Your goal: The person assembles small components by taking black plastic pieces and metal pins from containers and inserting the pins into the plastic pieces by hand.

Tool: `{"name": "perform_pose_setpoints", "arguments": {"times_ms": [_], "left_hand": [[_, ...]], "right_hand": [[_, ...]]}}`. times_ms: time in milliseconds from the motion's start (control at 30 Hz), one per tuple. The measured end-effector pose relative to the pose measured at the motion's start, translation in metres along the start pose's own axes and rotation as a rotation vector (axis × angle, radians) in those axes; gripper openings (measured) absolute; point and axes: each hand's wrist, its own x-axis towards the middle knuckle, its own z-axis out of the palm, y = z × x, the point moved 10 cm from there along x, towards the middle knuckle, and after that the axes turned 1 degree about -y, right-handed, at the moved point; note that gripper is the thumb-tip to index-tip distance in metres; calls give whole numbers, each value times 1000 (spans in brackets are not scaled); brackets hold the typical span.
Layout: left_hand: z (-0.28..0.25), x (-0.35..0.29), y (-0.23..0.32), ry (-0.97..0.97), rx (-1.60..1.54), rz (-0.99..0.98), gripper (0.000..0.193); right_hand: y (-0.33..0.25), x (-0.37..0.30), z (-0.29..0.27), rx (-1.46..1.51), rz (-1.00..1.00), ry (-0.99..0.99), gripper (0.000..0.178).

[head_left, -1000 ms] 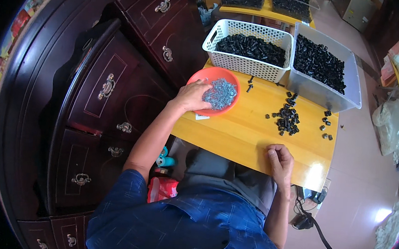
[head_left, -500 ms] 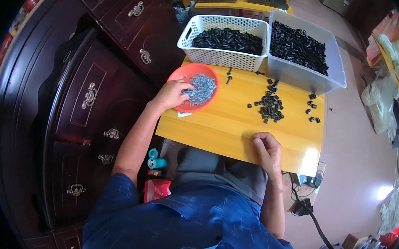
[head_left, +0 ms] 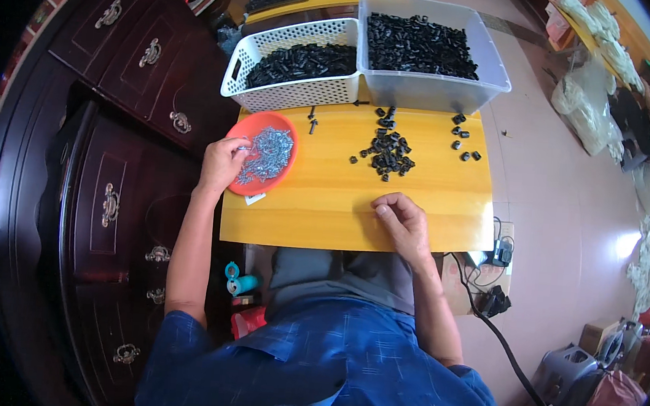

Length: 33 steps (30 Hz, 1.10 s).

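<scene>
At the left of the table, an orange-red bowl (head_left: 288, 171) holds a heap of small silver screws (head_left: 269, 155). My left hand (head_left: 223, 163) is over the bowl's left rim, its thumb and fingers pinched around a bit of silver that looks like a screw. Close to the table's front edge, my right hand (head_left: 407, 226) rests with fingers curled and the thumb against the index finger; whatever it may hold is hidden. Short black plastic pieces (head_left: 391, 153) lie in a loose pile beyond it. Two black pieces with stems (head_left: 313, 122) lie right of the bowl.
A white perforated basket (head_left: 303, 94) and a clear plastic bin (head_left: 433, 93), both full of black parts, stand along the yellow table's (head_left: 300, 224) far edge. Several black pieces (head_left: 458, 132) lie at the right. Dark drawers (head_left: 112, 194) flank the left; a black cable (head_left: 508, 355) runs at lower right.
My left hand has drawn back from the screw heap to the bowl's left rim, fingers pinched. My right hand stays by the front edge. The whole view has shifted, putting the table farther left.
</scene>
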Motion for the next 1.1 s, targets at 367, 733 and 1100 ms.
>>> {"name": "perform_pose_setpoints", "arguments": {"times_ms": [367,733,1100], "left_hand": [[-12,14,148,168,-39,357,16],[108,27,333,-62,-148,852,22],[135,42,260,20,-194,628,18]], "right_hand": [[-45,11,-104,-292,-256,439,12],[-71,30,-146,-556,-431,757,38],[-52,49,-118,-923,-298,638,46]]}}
